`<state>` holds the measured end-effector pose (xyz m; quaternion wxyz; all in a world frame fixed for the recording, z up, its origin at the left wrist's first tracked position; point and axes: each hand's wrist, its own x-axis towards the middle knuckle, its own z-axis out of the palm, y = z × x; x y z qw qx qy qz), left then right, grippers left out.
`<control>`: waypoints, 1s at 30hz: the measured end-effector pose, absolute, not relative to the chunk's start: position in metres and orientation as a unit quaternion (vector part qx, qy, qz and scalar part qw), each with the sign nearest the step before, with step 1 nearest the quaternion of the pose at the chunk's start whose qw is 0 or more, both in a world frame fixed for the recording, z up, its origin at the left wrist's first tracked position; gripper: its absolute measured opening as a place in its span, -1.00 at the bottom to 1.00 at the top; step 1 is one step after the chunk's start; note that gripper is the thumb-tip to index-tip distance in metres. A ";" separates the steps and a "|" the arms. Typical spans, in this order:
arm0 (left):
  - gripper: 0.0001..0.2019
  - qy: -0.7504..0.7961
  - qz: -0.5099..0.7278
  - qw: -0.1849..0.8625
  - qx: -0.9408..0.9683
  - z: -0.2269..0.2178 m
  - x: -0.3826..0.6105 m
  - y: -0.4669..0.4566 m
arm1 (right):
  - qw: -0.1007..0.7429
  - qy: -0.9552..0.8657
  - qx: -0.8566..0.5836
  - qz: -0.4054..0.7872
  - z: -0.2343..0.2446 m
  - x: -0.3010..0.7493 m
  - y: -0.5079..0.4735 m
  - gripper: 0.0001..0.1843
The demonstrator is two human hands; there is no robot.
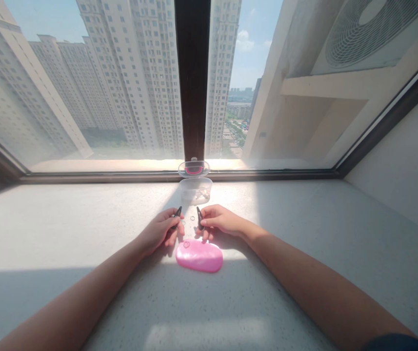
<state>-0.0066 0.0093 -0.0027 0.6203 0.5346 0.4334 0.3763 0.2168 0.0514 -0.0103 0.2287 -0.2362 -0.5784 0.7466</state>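
Two slim black clips (200, 219) sit clamped between fingertips of left hand (162, 228) and right hand (223, 219), a thin round ring (192, 220) between, a glossy pink oval slab (199, 257) nearer the wearer, a clear plastic tub (194, 187) near the white windowsill's (84, 224) window edge.

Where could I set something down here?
The speckled pale sill is bare left of the left hand, right of the right hand, and nearside of the glossy pink oblong piece. Between the hands it's crowded: slim black clips, thin dark ring, clear plastic box behind.
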 end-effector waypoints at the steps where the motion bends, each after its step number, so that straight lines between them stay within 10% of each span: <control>1: -0.88 0.426 0.379 0.623 0.534 -0.003 -0.007 0.009 | 0.229 -0.578 -0.237 0.747 -0.010 0.216 0.051 -0.75; 16: -0.55 0.401 0.378 0.691 0.468 -0.002 -0.011 0.009 | 0.241 -0.627 -0.266 0.691 -0.008 0.215 0.050 -0.79; 30: -0.79 0.384 0.372 0.666 0.520 -0.001 -0.006 0.006 | 0.243 -0.616 -0.279 0.695 -0.008 0.214 0.049 -0.77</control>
